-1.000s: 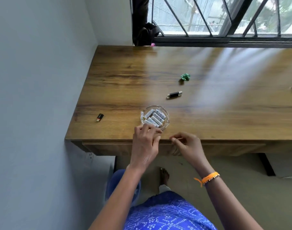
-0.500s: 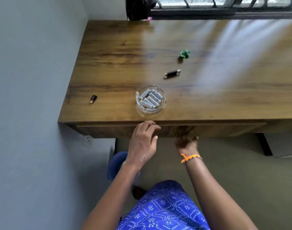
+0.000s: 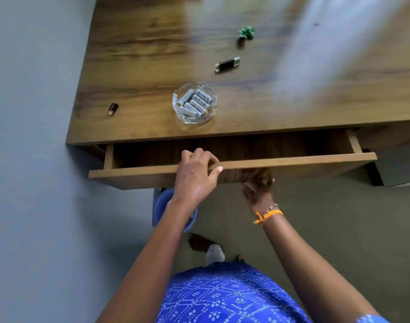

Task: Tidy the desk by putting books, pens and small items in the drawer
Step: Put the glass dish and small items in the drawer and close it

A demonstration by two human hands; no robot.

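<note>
Grey-blue walls flank a brown wood-grain desk [image 3: 141, 50] set under bright window glare. Below the front edge of the desk, a shallow wooden drawer [image 3: 292, 158] stands pulled out, its interior in shadow.

Hand states:
- Left hand [image 3: 196, 177]: clamped on the drawer's front panel, fingers curled over the top edge into the drawer, thumb lying along the outer face.
- Right hand [image 3: 257, 188]: at 3 o'clock from the left hand, below the front panel. It is blurred and its fingers are hidden under the panel, so whether it grips cannot be determined. An orange band [image 3: 268, 215] circles its wrist.

Items on the desk:
- A clear glass ashtray [image 3: 194, 103] sits near the front edge, at 12 o'clock from the left hand. It holds several white cylindrical batteries [image 3: 194, 103] lying side by side.
- A small black adapter with a red end [image 3: 112, 108] lies at 9 o'clock from the ashtray, near the desk's left edge.
- A black rectangular device with silver ends [image 3: 227, 64] lies at 1 o'clock from the ashtray, well apart from it.
- A crumpled green scrap [image 3: 246, 32] lies at 1 o'clock from that device.

Blue patterned clothing [image 3: 222, 294] fills the bottom of the view, above a grey floor [image 3: 339, 217].
</note>
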